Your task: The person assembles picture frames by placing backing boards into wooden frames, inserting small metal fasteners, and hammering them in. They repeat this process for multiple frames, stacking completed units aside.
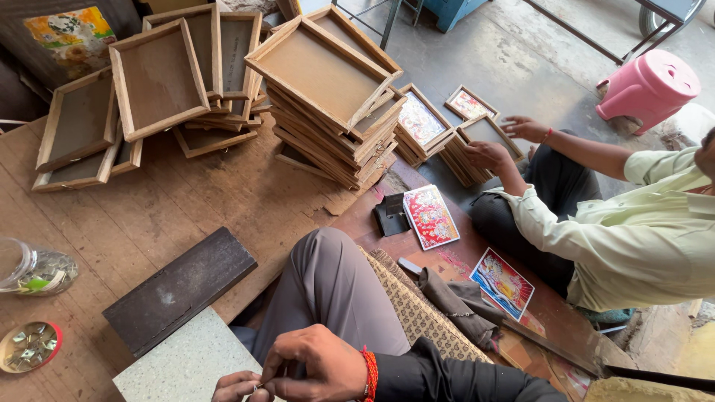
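My right hand [316, 366], with a red thread band at the wrist and a black sleeve, is at the bottom edge above my grey-trousered knee [328, 286]. Its fingertips meet those of my left hand [234, 388], which the frame edge partly cuts off. Both pinch a small shiny metal piece [257, 387] between them. Under the hands lies a pale speckled slab [179, 365], next to a dark wooden block [179, 286]. A red-rimmed lid [28, 346] with several small metal pieces and a glass jar [33, 268] of the same sit at the left.
Stacks of wooden frames [328, 97] cover the far part of the wooden board [186, 201]. At the right, a person in a light green shirt [633, 238] has both hands on framed pictures [484, 134]. Colourful prints [430, 216] lie on the floor. A pink stool [648, 85] stands behind.
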{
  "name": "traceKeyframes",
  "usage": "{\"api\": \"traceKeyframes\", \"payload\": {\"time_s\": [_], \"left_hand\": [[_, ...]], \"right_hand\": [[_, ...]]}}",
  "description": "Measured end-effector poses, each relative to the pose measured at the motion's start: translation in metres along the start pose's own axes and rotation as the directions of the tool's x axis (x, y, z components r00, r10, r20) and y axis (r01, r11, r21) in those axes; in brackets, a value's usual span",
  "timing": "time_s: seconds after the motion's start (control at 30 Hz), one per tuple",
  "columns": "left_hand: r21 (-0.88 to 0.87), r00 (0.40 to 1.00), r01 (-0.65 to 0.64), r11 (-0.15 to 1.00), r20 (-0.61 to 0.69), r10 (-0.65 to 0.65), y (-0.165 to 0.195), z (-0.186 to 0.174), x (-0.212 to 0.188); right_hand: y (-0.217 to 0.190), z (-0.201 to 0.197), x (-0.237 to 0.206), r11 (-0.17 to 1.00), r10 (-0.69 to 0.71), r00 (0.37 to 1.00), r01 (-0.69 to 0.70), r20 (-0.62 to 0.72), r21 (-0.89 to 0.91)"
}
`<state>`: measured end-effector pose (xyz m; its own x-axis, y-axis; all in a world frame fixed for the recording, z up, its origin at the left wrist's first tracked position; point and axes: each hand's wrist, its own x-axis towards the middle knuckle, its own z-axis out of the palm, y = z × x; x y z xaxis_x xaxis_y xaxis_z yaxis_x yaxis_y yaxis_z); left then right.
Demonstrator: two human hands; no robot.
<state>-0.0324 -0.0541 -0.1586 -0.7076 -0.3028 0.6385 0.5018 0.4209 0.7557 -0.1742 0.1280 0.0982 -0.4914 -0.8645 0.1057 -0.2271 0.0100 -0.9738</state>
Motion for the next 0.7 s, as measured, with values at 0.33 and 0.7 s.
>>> {"api": "traceKeyframes", "payload": {"time_s": [0.33,0.7], "left_hand": [[-0.214,0.976,0.197,0.957,0.137,-0.171,-0.031,-0.009,-0.032],[-0.567,0.851,0.5,0.655,0.462,-0.25,-0.034,-0.022,-0.024]], "right_hand": [[-0.001,0.0,-0.005,0.972,-0.111,0.993,0.117,0.039,-0.206],[0.005,-0.001,-0.009,0.964,-0.131,0.979,0.163,0.156,-0.212]]}}
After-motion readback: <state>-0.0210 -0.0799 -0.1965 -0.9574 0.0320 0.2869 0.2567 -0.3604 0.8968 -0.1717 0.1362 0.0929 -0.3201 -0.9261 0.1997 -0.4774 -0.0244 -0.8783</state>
